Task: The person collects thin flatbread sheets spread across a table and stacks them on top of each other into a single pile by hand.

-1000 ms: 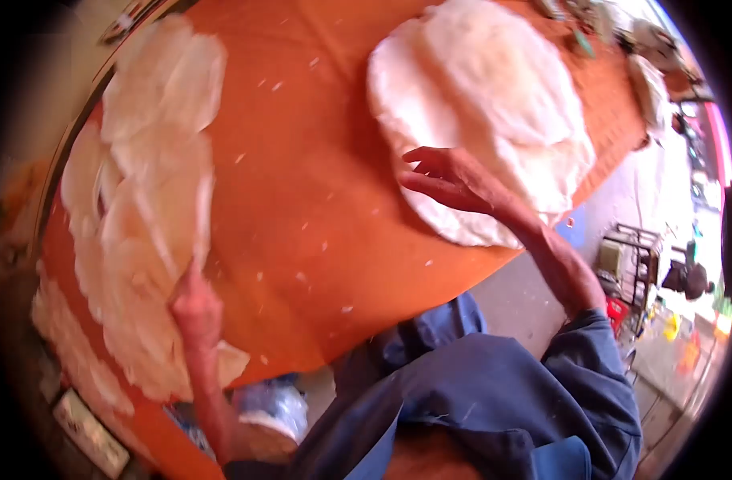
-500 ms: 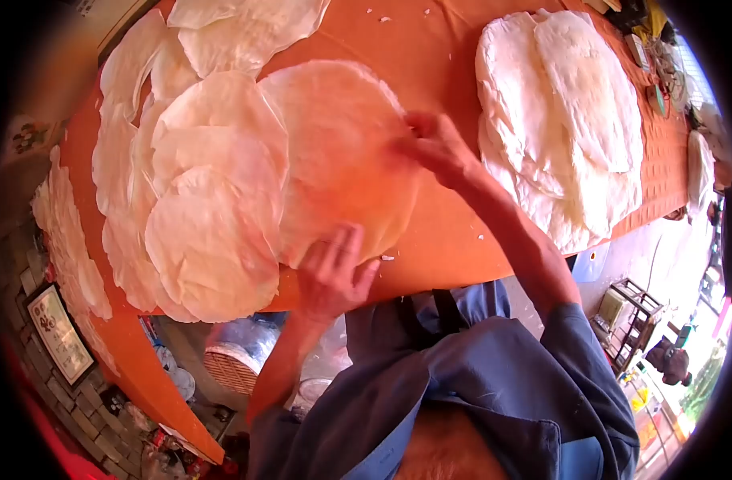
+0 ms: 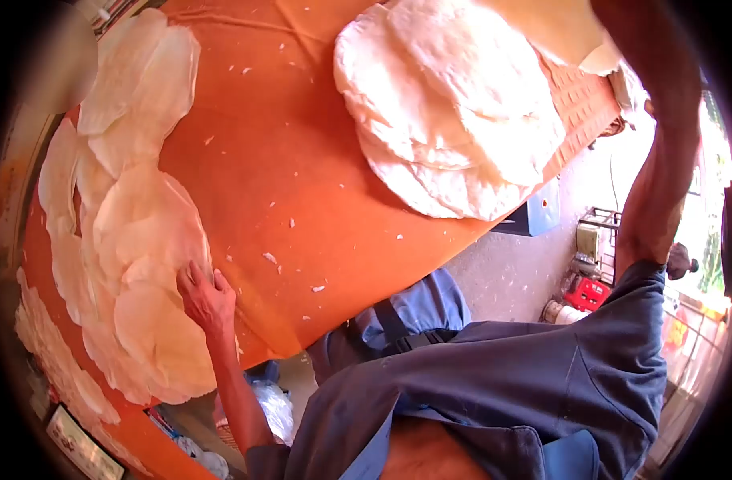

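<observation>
My left hand [image 3: 208, 298] rests at the right edge of an overlapping pile of thin, pale round sheets [image 3: 154, 224]; thumb and fingers are apart, fingertips touching the top sheet. They look like thin flatbread or dough sheets; I cannot tell which. Reaching up along the right side, my right arm [image 3: 666, 144] runs past the top edge, so the hand is out of sight. Close to that arm, a thin yellowish sheet [image 3: 554, 28] is partly cut off by the top edge. It lies over or above the back of a thick stack of whitish round sheets [image 3: 454, 112].
An orange cloth [image 3: 278, 208] covers the table, with small pale flakes on it. More thin sheets [image 3: 62, 360] lie along the far left edge. Below the right side are a red object [image 3: 587, 294] and a metal rack [image 3: 598, 228] on the floor.
The single sheet between my hands is gone from the table middle. My right arm has swung up and right; my left hand has shifted onto the left pile. The view has turned and shifted right.
</observation>
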Demonstrator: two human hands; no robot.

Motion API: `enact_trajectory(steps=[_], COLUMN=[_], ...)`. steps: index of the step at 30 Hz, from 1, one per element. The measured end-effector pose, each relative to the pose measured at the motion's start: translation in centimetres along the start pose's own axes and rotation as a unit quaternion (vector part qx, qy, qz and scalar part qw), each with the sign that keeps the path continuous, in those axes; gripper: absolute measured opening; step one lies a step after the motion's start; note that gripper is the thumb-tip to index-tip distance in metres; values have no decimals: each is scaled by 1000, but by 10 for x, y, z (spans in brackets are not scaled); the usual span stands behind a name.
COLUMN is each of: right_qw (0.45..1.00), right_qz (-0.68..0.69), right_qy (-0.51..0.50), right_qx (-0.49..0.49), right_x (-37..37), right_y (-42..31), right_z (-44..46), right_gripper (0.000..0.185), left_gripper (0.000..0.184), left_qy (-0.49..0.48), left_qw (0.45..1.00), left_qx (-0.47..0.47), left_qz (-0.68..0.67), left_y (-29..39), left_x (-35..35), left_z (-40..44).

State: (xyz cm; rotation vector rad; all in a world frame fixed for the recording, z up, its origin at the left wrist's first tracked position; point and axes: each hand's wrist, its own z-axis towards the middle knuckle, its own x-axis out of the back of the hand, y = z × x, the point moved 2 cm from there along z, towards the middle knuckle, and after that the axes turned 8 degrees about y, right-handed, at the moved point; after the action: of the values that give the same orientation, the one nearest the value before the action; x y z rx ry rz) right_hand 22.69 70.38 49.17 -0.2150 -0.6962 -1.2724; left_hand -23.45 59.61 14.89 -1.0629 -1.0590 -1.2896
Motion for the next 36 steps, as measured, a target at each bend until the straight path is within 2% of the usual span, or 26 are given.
enact_trajectory(steps=[3, 4, 6, 8, 10, 12, 13, 14, 15, 16, 18, 19, 20, 22, 23, 26, 27, 30, 31, 33, 34, 35, 36], right_qw=[963, 960, 945, 862, 862, 727, 606, 456, 338, 259, 164, 85, 117, 189, 301, 409, 462, 532, 590, 614, 714, 800, 873], right_qz=[-122, -116, -48, 67, 307, 413, 502, 572, 626, 635, 651, 663, 652, 628, 579, 697, 632, 626, 603, 628, 568, 499, 405], right_qy=[-241, -251, -322, -494, -374, -473, -475, -472, -470, -450, -394, -399, -405, -415, -431, -290, -352, -283, -253, -248, -225, -200, -164], right_qx=[6, 34, -36, -86, -153, -279, -394, -492, -523, -572, -628, -627, -630, -631, -624, -513, -513, -495, -474, -408, -342, -268, -216], right_x=[-7, -29, -64, -83, -78, -83, -97, -108, -123, -142, -165, -172, -173, -170, -180, -173, -170, -145, -136, -84, -62, -41, -24], right_y=[11, 16, 6, -14, -69, -125, -151, -182, -206, -234, -272, -280, -285, -296, -301, -303, -296, -242, -210, -127, -98, -75, -63], right_z=[-62, -106, -181, -252, -256, -241, -236, -233, -233, -236, -239, -235, -233, -228, -236, -226, -216, -162, -147, -80, -58, -40, -27], right_gripper=[22, 19, 20, 26, 35, 42, 49, 58, 74, 85, 87, 83, 77, 67, 49, 38, 32, 20, 18, 28, 26, 26, 28], left_gripper=[40, 37, 27, 23, 22, 22, 24, 26, 26, 24, 29, 34, 35, 44, 47, 55, 55, 54, 53, 51, 49, 51, 52], left_qy=[-11, -19, -47, -56, -42, 2, -34, -36, -59, -55, -38, -40, -72, -46, -36, -21, -10, -12, -10, -12, -24, -22, -34], left_qw=[1000, 999, 996, 993, 993, 991, 993, 994, 995, 990, 979, 970, 967, 970, 976, 985, 981, 957, 952, 942, 940, 953, 950], left_qx=[-25, -26, -27, -29, -15, -9, 36, 0, -10, -53, -128, -138, -121, -132, -128, -52, -9, 80, 95, 96, 85, 23, 19], left_qz=[-1, 0, -71, -102, -113, -131, -110, -105, -85, -115, -154, -195, -210, -201, -170, -162, -193, -277, -291, -320, -329, -302, -311], left_y=[-17, -24, -26, -40, -40, -33, -40, -40, -24, -9, 30, 43, 52, 54, 58, 49, 43, 19, 12, 8, 7, 7, 8], left_x=[-6, -9, 3, 9, 29, 56, 57, 61, 72, 75, 77, 68, 62, 56, 64, 58, 50, 54, 59, 64, 69, 68, 67], left_z=[-3, -4, 1, 3, 2, -4, -15, -24, -34, -44, -69, -86, -99, -112, -111, -130, -138, -151, -155, -145, -143, -140, -135])
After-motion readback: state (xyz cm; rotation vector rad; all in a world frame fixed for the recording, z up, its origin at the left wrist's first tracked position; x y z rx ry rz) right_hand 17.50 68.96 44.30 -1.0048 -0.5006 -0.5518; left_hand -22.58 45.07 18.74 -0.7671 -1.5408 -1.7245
